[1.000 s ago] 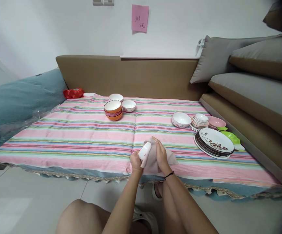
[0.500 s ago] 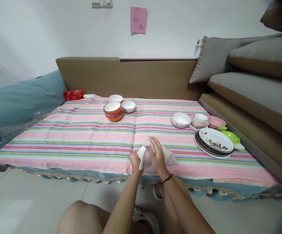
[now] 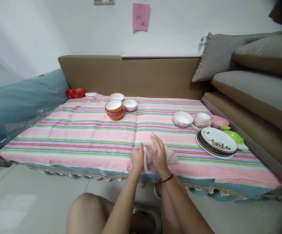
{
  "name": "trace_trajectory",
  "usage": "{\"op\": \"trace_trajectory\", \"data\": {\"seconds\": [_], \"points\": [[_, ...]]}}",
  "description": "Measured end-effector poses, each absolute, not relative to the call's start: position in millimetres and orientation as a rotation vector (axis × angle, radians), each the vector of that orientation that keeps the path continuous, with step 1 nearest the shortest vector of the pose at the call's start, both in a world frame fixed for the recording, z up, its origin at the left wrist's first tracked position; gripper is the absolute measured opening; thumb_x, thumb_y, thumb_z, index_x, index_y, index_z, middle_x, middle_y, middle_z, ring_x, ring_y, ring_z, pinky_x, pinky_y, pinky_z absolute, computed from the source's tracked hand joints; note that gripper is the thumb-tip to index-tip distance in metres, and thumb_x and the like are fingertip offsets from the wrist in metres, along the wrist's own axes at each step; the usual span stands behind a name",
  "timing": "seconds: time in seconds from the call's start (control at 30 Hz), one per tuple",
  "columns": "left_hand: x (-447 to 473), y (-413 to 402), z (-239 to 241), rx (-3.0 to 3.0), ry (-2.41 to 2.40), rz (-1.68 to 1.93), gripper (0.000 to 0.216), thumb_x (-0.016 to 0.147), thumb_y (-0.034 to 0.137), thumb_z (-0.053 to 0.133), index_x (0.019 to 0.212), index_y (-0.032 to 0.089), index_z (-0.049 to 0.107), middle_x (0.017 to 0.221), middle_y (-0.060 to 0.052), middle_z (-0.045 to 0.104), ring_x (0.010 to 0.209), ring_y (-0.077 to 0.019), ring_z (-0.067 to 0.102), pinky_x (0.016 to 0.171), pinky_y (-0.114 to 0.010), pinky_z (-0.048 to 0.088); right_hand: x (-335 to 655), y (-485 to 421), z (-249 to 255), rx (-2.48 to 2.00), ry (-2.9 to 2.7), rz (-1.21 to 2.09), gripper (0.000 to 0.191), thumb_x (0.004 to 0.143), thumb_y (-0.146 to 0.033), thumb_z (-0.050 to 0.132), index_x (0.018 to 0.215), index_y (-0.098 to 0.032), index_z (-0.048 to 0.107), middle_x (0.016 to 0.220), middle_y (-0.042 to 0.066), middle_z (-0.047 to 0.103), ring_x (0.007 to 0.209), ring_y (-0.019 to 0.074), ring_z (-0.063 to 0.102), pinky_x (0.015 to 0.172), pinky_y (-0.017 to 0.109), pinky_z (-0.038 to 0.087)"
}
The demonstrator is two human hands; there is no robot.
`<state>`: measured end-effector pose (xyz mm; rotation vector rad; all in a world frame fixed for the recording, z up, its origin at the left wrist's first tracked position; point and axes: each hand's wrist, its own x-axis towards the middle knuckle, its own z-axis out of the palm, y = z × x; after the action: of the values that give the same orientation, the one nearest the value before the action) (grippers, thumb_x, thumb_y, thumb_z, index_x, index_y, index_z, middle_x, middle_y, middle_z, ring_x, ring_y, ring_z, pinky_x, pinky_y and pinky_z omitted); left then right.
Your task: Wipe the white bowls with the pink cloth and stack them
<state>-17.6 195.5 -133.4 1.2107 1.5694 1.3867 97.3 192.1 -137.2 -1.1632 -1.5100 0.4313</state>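
Note:
A pale pink cloth [image 3: 148, 160] is bunched between my two hands near the front edge of the striped bedspread. My left hand [image 3: 137, 158] is closed on its left side, thumb up. My right hand [image 3: 159, 154] grips it from the right, fingers bent over the folds, and a dark cord circles that wrist. The cloth's loose end spreads out to the right under my right hand. Whatever is inside the folds is hidden now.
Orange bowls [image 3: 114, 110] are stacked at the left back, beside white bowls [image 3: 130, 105]. On the right are a white bowl [image 3: 183, 119], small dishes [image 3: 203, 117], a pink bowl [image 3: 219, 121], stacked plates [image 3: 218, 141] and a green leaf-shaped dish [image 3: 235, 137]. Cushions [image 3: 255, 87] rise on the right.
A small white piece that showed in my left hand is now covered by the cloth. My left hand has turned inward, closer to my right. The view has shifted slightly.

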Motion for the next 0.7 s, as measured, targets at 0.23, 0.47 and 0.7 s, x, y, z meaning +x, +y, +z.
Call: {"op": "trace_trajectory", "data": {"seconds": [0.23,0.47,0.7], "points": [[-10.2,199.7,-84.2,1.376,1.869,0.989,0.062,0.082,0.063,0.054,0.037,0.021,0.044,0.038,-0.001,0.037,0.041,-0.0129,0.028,0.051,-0.029,0.017,96.0,195.8,-141.5,-1.155,-1.274,0.595,0.043,0.095,-0.042,0.042,0.126,-0.018,0.060,0.133,0.012,0.060,0.127,0.0262,0.052,0.112,0.051,0.038],[-31.3,207.9,-103.0,1.122,1.318,1.233,0.053,0.077,0.068,0.052,0.057,0.019,0.054,0.049,0.002,0.046,0.049,-0.0122,0.040,0.051,-0.025,0.030,95.7,191.8,-129.2,-1.143,-1.496,0.381,0.039,0.093,-0.037,0.048,0.128,-0.023,0.059,0.137,0.009,0.056,0.132,0.0257,0.047,0.113,0.050,0.036],[-35.7,203.0,-157.8,1.114,1.366,1.390,0.050,0.084,0.058,0.044,0.058,0.018,0.060,0.061,-0.003,0.060,0.063,-0.0164,0.052,0.064,-0.028,0.041,97.0,205.7,-144.0,-1.230,-1.008,0.769,0.048,0.095,-0.046,0.039,0.128,-0.017,0.056,0.131,0.012,0.061,0.123,0.0265,0.054,0.110,0.049,0.039]]}}
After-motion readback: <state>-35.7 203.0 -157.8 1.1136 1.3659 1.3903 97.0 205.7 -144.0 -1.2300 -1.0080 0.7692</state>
